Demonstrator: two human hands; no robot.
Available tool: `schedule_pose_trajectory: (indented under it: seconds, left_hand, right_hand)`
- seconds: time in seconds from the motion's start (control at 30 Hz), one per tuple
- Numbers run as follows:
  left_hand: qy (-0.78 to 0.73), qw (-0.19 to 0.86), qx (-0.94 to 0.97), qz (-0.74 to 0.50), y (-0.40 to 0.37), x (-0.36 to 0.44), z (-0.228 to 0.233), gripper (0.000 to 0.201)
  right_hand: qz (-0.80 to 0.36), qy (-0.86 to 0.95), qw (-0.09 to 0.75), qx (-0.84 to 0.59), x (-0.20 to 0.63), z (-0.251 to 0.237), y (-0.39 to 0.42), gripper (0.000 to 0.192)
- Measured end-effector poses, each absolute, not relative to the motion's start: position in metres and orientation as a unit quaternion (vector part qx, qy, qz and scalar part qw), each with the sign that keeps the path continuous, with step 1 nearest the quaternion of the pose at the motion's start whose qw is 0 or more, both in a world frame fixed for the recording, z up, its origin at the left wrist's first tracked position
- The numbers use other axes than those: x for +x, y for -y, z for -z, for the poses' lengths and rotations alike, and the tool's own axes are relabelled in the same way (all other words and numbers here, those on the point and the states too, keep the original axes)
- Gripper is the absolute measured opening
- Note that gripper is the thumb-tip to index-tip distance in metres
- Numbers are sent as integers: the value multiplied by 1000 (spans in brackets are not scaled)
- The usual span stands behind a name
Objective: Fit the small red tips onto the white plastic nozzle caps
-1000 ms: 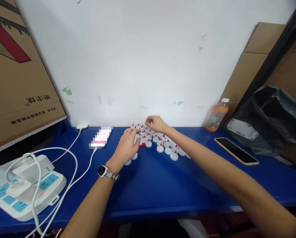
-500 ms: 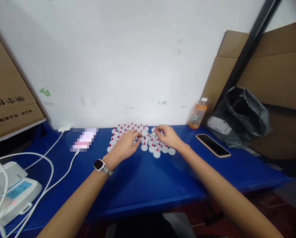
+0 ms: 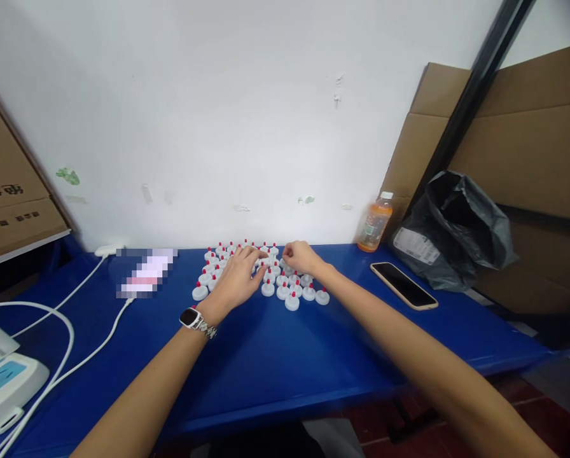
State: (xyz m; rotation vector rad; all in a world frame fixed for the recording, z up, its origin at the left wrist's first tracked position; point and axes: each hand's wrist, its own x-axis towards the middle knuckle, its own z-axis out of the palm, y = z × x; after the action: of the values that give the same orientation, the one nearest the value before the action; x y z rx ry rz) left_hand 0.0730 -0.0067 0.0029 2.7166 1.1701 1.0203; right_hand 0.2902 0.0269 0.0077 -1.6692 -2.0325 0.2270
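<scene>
A bunch of little white caps with red tips (image 3: 292,294) sits on the blue table (image 3: 285,362), close to the white wall. The left hand (image 3: 237,280) lies on top of the caps with its fingers spread a bit. The right hand (image 3: 301,257) rests on them too, fingers curled; I cannot tell if it pinches one. A watch (image 3: 193,317) is on the left wrist. A dark phone (image 3: 403,285) lies to the right, near an orange drink bottle (image 3: 375,223) and a black bag (image 3: 457,232).

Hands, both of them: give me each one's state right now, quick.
Left hand: open, fingers spread on the white caps.
Right hand: fingertips pinched at a cap; actual grip cannot be told.
</scene>
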Motion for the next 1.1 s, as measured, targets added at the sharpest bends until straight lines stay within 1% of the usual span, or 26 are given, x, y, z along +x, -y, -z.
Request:
schedule_pose_trajectory:
  seconds: [0.07,0.1,0.17,0.23,0.33,0.43,0.5,0.53,0.63,0.67,0.73,0.83,0.97,1.03,1.1]
  left_hand:
    - [-378,13,861,-339,9,62,-2,26]
    - [-380,17,858,-344,10,57,-3,27]
    - [-379,26,855,-353,14,47,-4,32]
    - [-376,39,855,-354,18,40,-5,39]
    - [-375,74,866,-323,25,27,-6,41]
    - [-404,87,860,-300,30,10,-6,40]
    - [-429,74,849,-299,32,-2,-4,42]
    - [-436,68,846,-298,33,-7,-4,42]
    - [-440,61,847,-293,34,-17,-1,40]
    - [-439,60,848,-291,33,-18,0,39]
    - [-433,58,852,-289,32,-19,2,38]
    - [-418,50,858,-293,31,-16,4,36]
    - [-416,48,862,-286,34,-13,4,33]
    - [-418,50,863,-281,36,-13,4,32]
    - [-420,52,861,-281,37,-12,3,31]
  right_hand:
    - [-86,747,266,-603,285,-13,-26,12]
    - [-89,746,288,-593,281,-16,-22,12]
    - [-112,743,354,-557,270,-24,-9,11]
    - [-166,746,409,-499,254,-31,7,11]
    - [-235,764,420,-429,228,-36,26,17]
    - [-229,764,424,-430,209,-31,30,20]
    - [-170,784,396,-447,202,-22,27,18]
    - [-124,805,364,-453,199,-17,25,16]
    - [25,861,229,-453,193,-4,21,12]
    - [63,868,196,-452,191,-1,21,13]
    - [110,872,156,-451,187,3,20,16]
    - [133,872,139,-451,184,6,18,18]
    - [129,870,134,-456,181,7,16,20]
    - [125,868,143,-459,180,8,16,18]
    - [115,864,173,-459,181,7,18,14]
